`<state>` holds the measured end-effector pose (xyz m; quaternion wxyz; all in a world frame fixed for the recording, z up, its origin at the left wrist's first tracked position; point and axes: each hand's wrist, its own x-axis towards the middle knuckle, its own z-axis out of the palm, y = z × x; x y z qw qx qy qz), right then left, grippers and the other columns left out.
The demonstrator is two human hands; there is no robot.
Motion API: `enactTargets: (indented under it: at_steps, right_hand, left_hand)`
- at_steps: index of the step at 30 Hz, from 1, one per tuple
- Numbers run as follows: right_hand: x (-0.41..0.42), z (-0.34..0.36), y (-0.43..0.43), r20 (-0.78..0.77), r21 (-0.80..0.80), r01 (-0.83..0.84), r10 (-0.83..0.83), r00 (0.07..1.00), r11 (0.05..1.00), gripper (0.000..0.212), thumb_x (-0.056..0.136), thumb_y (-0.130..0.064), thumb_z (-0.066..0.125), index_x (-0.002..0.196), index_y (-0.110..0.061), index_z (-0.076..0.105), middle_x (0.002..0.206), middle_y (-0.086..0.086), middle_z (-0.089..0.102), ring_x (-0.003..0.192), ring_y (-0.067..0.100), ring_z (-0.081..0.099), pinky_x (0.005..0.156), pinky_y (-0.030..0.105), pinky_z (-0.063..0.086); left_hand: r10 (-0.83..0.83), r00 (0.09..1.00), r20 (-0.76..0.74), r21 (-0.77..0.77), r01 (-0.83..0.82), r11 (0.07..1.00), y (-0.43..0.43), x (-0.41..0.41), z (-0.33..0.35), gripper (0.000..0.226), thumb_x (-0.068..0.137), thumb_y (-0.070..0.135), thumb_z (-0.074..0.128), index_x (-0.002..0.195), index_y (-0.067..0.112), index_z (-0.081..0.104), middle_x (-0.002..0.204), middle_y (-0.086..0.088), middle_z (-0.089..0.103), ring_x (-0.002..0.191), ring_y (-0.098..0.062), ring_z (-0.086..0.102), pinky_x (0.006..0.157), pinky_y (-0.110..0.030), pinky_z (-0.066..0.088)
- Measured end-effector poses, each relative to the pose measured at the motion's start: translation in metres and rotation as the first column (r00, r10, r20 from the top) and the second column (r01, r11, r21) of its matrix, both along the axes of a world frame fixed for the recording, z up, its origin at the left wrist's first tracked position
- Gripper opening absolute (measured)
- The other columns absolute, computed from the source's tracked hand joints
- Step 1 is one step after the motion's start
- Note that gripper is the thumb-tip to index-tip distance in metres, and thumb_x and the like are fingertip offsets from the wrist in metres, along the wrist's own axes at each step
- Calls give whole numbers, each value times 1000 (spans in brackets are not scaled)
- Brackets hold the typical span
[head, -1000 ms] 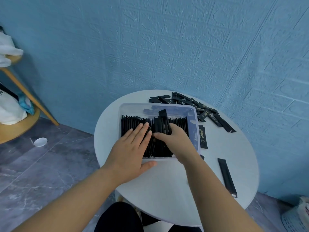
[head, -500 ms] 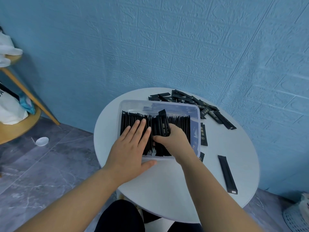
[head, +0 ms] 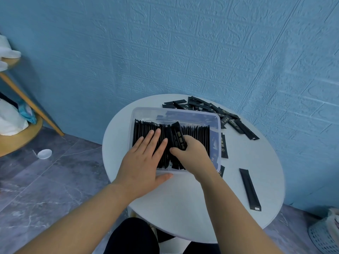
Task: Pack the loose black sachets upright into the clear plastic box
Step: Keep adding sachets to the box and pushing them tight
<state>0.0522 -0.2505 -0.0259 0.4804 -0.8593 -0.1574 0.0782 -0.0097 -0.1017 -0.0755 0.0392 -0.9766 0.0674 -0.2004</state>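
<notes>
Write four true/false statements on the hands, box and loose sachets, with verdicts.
1. Left hand lies flat on the row of sachets in the box. True.
2. Right hand is empty. False: it grips a sachet sticking up from the row.
3. A pile of loose sachets lies behind the box. True.
4. The lone sachet near the right edge of the table stands upright. False: it lies flat.

L hand flat, R hand curled.
</notes>
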Motion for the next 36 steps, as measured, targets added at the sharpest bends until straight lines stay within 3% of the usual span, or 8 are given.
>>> enactTargets:
  at_steps: [7, 14, 19, 26, 29, 31, 34, 36]
  right_hand:
    - [4, -3, 2, 88, 90, 134, -142, 986, 987, 18, 79, -13, 70, 93, -17, 59, 80, -2, 66, 66, 14, 62, 56, 18, 47]
    - [1, -3, -3, -75, 148, 86, -75, 994, 985, 13, 85, -18, 65, 98, -21, 61, 82, 0, 70, 72, 10, 68, 69, 32, 58]
    - [6, -5, -2, -5, 47, 88, -88, 996, 995, 19, 81, -14, 68, 98, -20, 61, 81, -2, 69, 76, 12, 68, 63, 21, 53]
    - [12, -2, -6, -65, 69, 41, -37, 997, 997, 18, 79, -12, 71, 94, -18, 62, 79, 3, 71, 75, 17, 69, 74, 34, 58]
    - [12, 0, -6, -83, 85, 28, -21, 996, 996, 18, 80, -10, 70, 92, -20, 62, 77, 4, 71, 72, 15, 69, 71, 36, 59]
    - [12, 1, -6, -84, 84, 21, -14, 996, 996, 18, 80, -9, 70, 89, -22, 61, 75, 4, 71, 69, 13, 68, 68, 34, 58]
    - [12, 3, -7, -90, 98, 4, 5, 996, 995, 17, 81, -11, 69, 88, -23, 60, 76, 3, 70, 70, 12, 67, 64, 25, 56]
    - [11, 3, -8, -99, 110, -1, 12, 995, 994, 14, 83, -13, 68, 89, -23, 60, 79, 2, 70, 73, 12, 67, 62, 20, 54]
  left_hand:
    - [3, 1000, -2, -10, -3, 1000, -1, -1, -2, 82, 84, 66, 28, 145, 10, 27, 152, -18, 25, 140, -31, 25, 109, -44, 21]
    - [-9, 1000, -12, -3, 9, 1000, 0, -2, -1, 81, 85, 66, 27, 145, 12, 26, 152, -18, 25, 140, -31, 27, 109, -43, 21]
    - [-10, 1000, -28, 20, 11, 1000, -3, 4, 2, 82, 84, 66, 27, 144, 10, 29, 151, -20, 28, 139, -32, 29, 109, -45, 20]
    - [-73, 996, -43, 41, 75, 996, -5, 9, 8, 81, 84, 63, 26, 139, 3, 33, 149, -15, 32, 137, -29, 34, 107, -42, 23]
    - [-63, 995, -72, 44, 67, 997, -7, 11, 14, 86, 80, 67, 7, 145, 12, 2, 155, -11, -4, 144, -26, 5, 119, -38, 1]
    - [-38, 994, -105, 55, 44, 997, -8, 14, 15, 88, 75, 68, -3, 144, 14, -10, 151, -9, -20, 141, -23, -14, 114, -36, -7]
    - [-43, 997, -65, 41, 45, 998, -11, 11, 14, 85, 81, 64, 21, 141, 6, 39, 151, -16, 29, 138, -29, 32, 109, -45, 26]
    - [-40, 999, -35, 36, 41, 998, -9, 10, 8, 81, 83, 63, 28, 137, 5, 46, 148, -15, 36, 134, -29, 38, 106, -46, 33]
